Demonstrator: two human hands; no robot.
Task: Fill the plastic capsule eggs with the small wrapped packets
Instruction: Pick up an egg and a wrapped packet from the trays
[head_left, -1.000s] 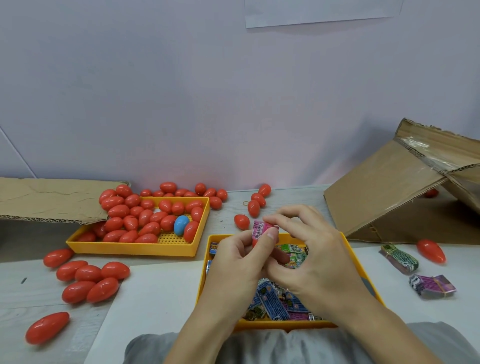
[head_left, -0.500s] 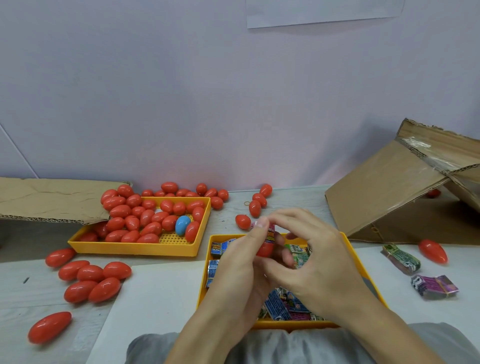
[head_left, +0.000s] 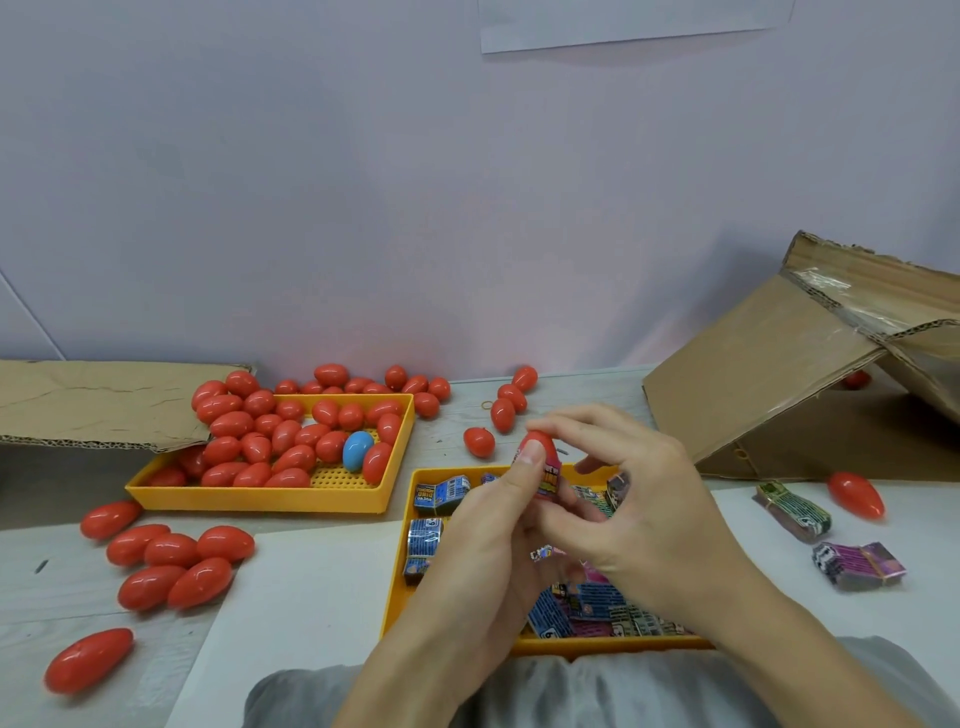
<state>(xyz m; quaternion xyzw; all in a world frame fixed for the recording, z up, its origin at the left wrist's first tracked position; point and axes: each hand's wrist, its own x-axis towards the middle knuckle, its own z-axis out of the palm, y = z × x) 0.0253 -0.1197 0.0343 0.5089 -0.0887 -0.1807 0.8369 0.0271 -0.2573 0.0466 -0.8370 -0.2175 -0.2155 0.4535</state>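
Note:
Over the near yellow tray (head_left: 397, 566) of small wrapped packets (head_left: 582, 608), both hands meet on one red capsule egg (head_left: 540, 447). A pink wrapped packet (head_left: 549, 477) shows at the egg's lower part. My left hand (head_left: 488, 530) grips the egg from the left with the thumb lying up its side. My right hand (head_left: 634, 509) pinches it from above and the right with curled fingers. Whether the egg's halves are joined is hidden by the fingers.
A second yellow tray (head_left: 260, 499) at the left holds several red eggs and one blue egg (head_left: 357, 450). More red eggs lie loose on the table at the left and back. Two packets (head_left: 857, 566) and a red egg (head_left: 856, 494) lie right, before a tilted cardboard box (head_left: 789, 374).
A second ago the pink packet stood bare between my fingertips. A red egg half has since come down over its top, and my right fingers have lifted onto the egg.

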